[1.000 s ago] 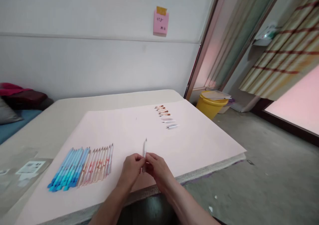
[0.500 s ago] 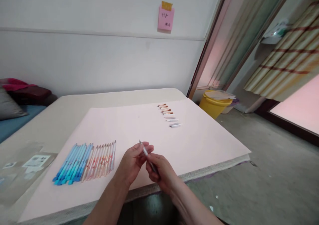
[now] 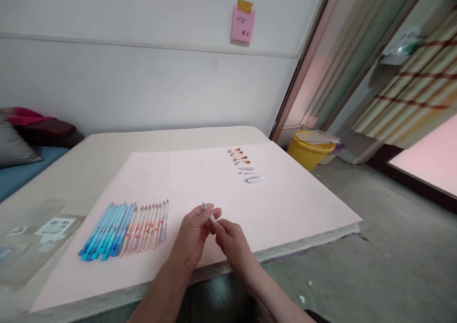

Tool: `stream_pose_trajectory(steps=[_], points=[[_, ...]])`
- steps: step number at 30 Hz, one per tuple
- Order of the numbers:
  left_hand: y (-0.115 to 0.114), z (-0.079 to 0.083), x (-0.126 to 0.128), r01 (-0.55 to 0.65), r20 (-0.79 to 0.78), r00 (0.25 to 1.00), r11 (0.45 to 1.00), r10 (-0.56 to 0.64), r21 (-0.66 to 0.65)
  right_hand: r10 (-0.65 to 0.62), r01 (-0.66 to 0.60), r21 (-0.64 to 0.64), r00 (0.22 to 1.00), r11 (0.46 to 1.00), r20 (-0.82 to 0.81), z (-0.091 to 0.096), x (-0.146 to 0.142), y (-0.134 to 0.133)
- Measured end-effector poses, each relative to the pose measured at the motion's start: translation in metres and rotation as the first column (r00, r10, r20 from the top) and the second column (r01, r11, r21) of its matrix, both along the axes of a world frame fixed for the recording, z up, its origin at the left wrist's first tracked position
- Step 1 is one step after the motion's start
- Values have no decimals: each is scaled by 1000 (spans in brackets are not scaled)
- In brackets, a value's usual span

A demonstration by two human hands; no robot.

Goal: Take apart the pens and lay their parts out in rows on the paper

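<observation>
Between my two hands, above the near edge of the table, is a slim white pen (image 3: 213, 217) with its tip pointing up and away. My left hand (image 3: 195, 225) pinches it near the tip end. Closed around its lower part is my right hand (image 3: 231, 241), which hides the rear of the pen. To the left lies a row of blue pens (image 3: 109, 230), and right beside it a row of pale pens with reddish patterns (image 3: 148, 227). Farther back on the right, several pen parts (image 3: 241, 158) with dark tips and some white ones (image 3: 253, 179) lie in a column.
A pale pink sheet (image 3: 193, 180) covers much of the table. Clear plastic packaging with labels (image 3: 39, 237) lies at the left. Beyond the right edge stands a yellow bin (image 3: 310, 151) on the floor. A pink note (image 3: 243, 24) is taped to the wall.
My right hand has closed in more tightly over the pen's rear part, so less of the pen shows. The view has shifted slightly; the laid-out pens stay in place.
</observation>
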State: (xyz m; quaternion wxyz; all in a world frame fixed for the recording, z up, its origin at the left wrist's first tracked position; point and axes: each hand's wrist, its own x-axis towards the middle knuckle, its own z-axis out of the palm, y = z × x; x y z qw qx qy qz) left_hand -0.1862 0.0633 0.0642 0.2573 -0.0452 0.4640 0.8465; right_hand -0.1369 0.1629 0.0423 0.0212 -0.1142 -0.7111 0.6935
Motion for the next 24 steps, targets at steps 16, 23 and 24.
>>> stream_pose_trajectory(steps=[16,23,24], points=[[-2,1,-5,4,26,1000,1000,-4,7,4,8,176,998,984,-70,4,2,9],[-2,-1,-4,-23,-20,1000,999,23,-24,2,21,254,996,967,-91,4,1,11],[-2,-1,-4,-4,0,1000,1000,4,-9,5,11,228,998,974,-70,4,1,11]])
